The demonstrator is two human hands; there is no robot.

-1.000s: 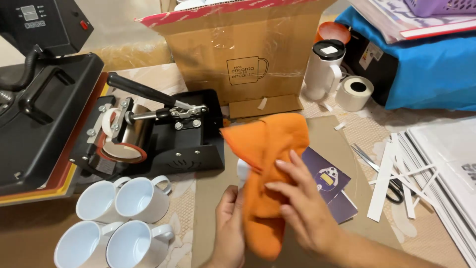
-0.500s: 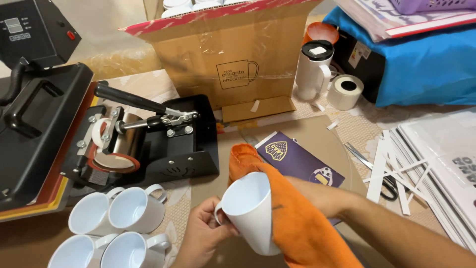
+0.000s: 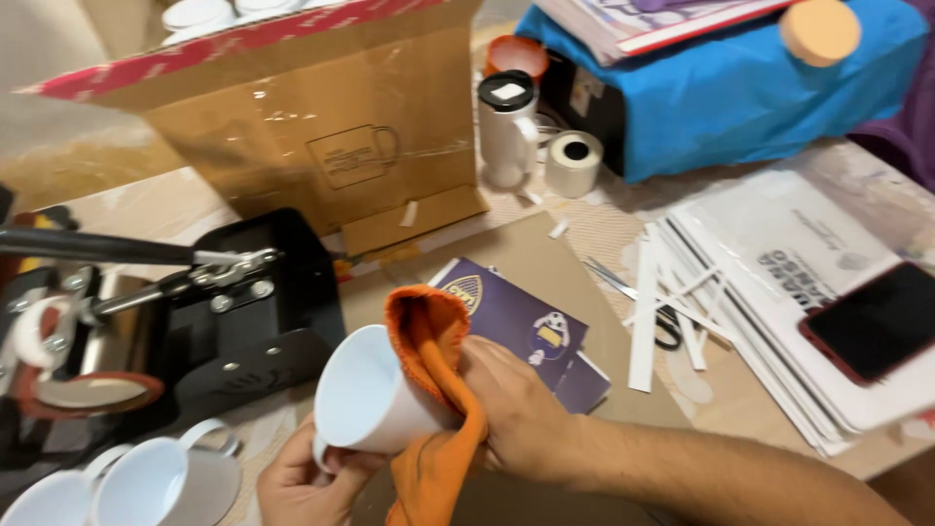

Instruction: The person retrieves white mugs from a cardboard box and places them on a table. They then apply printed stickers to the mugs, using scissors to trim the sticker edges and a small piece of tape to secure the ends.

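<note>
Two hands were on one white mug (image 3: 362, 401), held tilted above the table's near edge, just right of the black mug press (image 3: 209, 331). Left hand (image 3: 307, 479) gripped it from below, fingers curled around the handle side. Right hand (image 3: 516, 409) pressed an orange cloth (image 3: 433, 390) against the mug's rim and side, fingers together over the fabric; cloth tail hung down between the hands. More white mugs (image 3: 146, 482) sat at lower left. Purple printed cards (image 3: 531, 326) lay just behind the right hand; cardboard box (image 3: 321, 146) stood further back, scissors (image 3: 643, 302) and white paper strips (image 3: 645, 321) to the right
</note>
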